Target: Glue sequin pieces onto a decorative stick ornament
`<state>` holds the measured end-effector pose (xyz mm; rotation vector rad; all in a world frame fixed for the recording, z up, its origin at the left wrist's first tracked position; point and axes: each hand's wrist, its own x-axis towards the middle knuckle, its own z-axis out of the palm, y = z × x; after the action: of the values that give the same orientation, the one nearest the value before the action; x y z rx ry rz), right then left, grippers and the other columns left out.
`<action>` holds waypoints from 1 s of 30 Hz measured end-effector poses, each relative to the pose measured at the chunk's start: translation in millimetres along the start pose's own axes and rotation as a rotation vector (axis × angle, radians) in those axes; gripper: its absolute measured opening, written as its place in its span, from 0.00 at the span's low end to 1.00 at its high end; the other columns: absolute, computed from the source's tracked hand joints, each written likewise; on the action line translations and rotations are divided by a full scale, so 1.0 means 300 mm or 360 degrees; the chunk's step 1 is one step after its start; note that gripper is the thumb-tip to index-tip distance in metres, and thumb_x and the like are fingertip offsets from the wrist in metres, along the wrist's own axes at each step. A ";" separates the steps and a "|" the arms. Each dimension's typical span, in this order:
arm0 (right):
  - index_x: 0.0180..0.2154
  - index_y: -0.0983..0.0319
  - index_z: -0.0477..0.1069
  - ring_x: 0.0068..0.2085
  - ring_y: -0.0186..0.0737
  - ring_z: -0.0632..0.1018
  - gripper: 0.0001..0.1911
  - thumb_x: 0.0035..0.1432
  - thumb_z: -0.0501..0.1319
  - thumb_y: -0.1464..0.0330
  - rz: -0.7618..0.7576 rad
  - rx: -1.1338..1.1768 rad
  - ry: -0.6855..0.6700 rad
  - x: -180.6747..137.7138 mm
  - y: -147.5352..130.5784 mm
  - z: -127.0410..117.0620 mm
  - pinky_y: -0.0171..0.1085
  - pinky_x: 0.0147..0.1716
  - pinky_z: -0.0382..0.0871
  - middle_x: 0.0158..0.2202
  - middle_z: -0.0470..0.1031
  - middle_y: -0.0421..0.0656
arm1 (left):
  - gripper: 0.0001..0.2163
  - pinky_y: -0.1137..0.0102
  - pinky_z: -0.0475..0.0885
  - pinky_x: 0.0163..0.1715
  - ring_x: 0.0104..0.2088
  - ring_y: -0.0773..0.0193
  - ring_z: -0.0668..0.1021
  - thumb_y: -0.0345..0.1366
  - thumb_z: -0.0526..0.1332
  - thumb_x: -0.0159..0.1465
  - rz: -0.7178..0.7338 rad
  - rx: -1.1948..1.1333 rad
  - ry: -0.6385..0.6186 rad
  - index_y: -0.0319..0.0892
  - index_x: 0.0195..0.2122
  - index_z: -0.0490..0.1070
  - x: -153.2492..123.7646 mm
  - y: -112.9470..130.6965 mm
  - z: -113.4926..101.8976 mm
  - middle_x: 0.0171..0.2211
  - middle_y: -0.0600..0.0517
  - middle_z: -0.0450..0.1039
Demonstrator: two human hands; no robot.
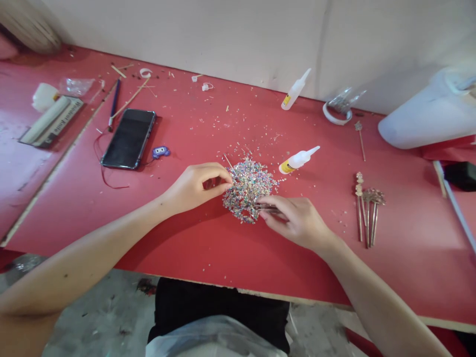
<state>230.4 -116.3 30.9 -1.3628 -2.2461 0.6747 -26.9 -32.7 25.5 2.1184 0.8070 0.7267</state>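
A heap of small glittering rhinestones (247, 186) lies on the red table between my hands. At its left edge, my left hand (203, 186) is closed in a pinch, thumb against fingertips. A thin pale stick (228, 162) slants up from those fingertips; its lower end is lost against the heap. My right hand (297, 218) is wrapped round metal tweezers (270, 208), whose tips reach into the lower right of the heap. Just beyond it, a small white glue bottle (297, 160) with a yellow label lies with its nozzle pointing right.
Another glue bottle (296, 90) is near the wall. To the right are several metal sticks with decorated heads (368, 213), a white tape ring (337, 115) and a white cylinder (424, 114). A phone (129, 139), a brush (115, 104) and a long box (52, 121) lie left.
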 end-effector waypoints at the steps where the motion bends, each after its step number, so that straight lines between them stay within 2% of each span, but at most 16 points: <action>1: 0.43 0.58 0.73 0.28 0.35 0.79 0.09 0.62 0.58 0.64 -0.0076 -0.0104 -0.0052 0.000 0.003 0.000 0.33 0.28 0.67 0.31 0.81 0.41 | 0.06 0.76 0.70 0.32 0.33 0.70 0.76 0.35 0.59 0.66 0.0002 0.0004 0.0000 0.40 0.37 0.74 0.000 0.000 0.001 0.38 0.49 0.77; 6: 0.43 0.59 0.73 0.27 0.36 0.79 0.10 0.64 0.56 0.64 -0.0200 -0.0347 -0.0185 0.004 0.017 -0.003 0.34 0.26 0.65 0.29 0.81 0.41 | 0.05 0.76 0.70 0.32 0.34 0.69 0.76 0.34 0.59 0.66 0.0014 0.0014 -0.0019 0.40 0.37 0.74 -0.001 -0.002 0.003 0.38 0.49 0.77; 14: 0.45 0.59 0.70 0.28 0.36 0.80 0.10 0.66 0.55 0.64 -0.0213 -0.0399 -0.0225 0.002 0.028 -0.009 0.34 0.27 0.64 0.31 0.81 0.40 | 0.05 0.75 0.71 0.33 0.35 0.68 0.77 0.34 0.60 0.66 0.0021 0.0000 -0.0046 0.40 0.37 0.74 -0.003 -0.008 0.005 0.38 0.49 0.77; 17: 0.47 0.60 0.69 0.29 0.37 0.80 0.11 0.66 0.55 0.64 -0.0225 -0.0435 -0.0190 0.005 0.034 -0.011 0.34 0.27 0.64 0.32 0.82 0.41 | 0.05 0.74 0.71 0.34 0.35 0.68 0.77 0.34 0.59 0.66 0.0052 0.0022 -0.0036 0.40 0.37 0.74 -0.003 -0.004 0.006 0.37 0.49 0.77; 22: 0.44 0.60 0.68 0.27 0.37 0.80 0.12 0.68 0.51 0.62 -0.0148 -0.0504 -0.0077 0.009 0.044 -0.016 0.34 0.25 0.62 0.31 0.82 0.42 | 0.04 0.68 0.71 0.45 0.41 0.65 0.77 0.32 0.59 0.67 0.0233 0.0059 -0.0049 0.40 0.36 0.73 -0.001 0.003 0.012 0.37 0.49 0.77; 26: 0.39 0.60 0.69 0.23 0.35 0.76 0.11 0.69 0.51 0.63 -0.0174 -0.0619 -0.0031 0.009 0.052 -0.015 0.33 0.24 0.60 0.26 0.79 0.39 | 0.04 0.68 0.71 0.46 0.40 0.65 0.77 0.31 0.59 0.67 0.0290 0.0069 -0.0040 0.40 0.37 0.73 -0.002 -0.002 0.016 0.37 0.49 0.77; 30: 0.37 0.60 0.70 0.24 0.32 0.76 0.08 0.67 0.55 0.64 -0.0267 -0.0615 -0.0009 0.009 0.058 -0.010 0.32 0.25 0.60 0.25 0.77 0.37 | 0.04 0.68 0.71 0.45 0.39 0.65 0.77 0.31 0.60 0.67 0.0317 0.0108 -0.0041 0.40 0.36 0.73 -0.004 -0.010 0.017 0.36 0.50 0.77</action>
<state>243.2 -106.4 23.0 -1.3138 -2.5520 0.1924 -24.9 -34.3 20.1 2.2871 0.6202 0.7828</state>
